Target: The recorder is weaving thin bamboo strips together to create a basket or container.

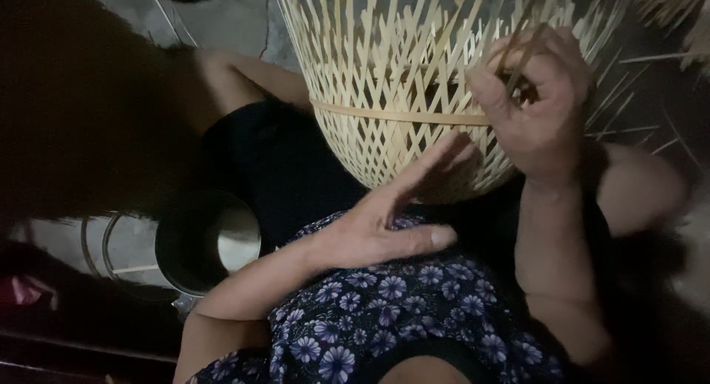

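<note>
A half-woven bamboo basket [399, 81] rests on my lap, its loose pale strips fanning upward past a horizontal band. My right hand [536, 103] grips a few of the upright strips at the basket's right side, fingers curled around them. My left hand [384, 221] lies flat and spread under the basket's rounded bottom, fingertips touching the weave, thumb pointing right across my flowered dress.
A dark round metal pot [207, 240] stands on the floor to the left of my knee. Loose bamboo strips [651, 96] lie scattered at the right. A thin bamboo hoop [107, 255] lies on the floor beside the pot. The left part is in deep shadow.
</note>
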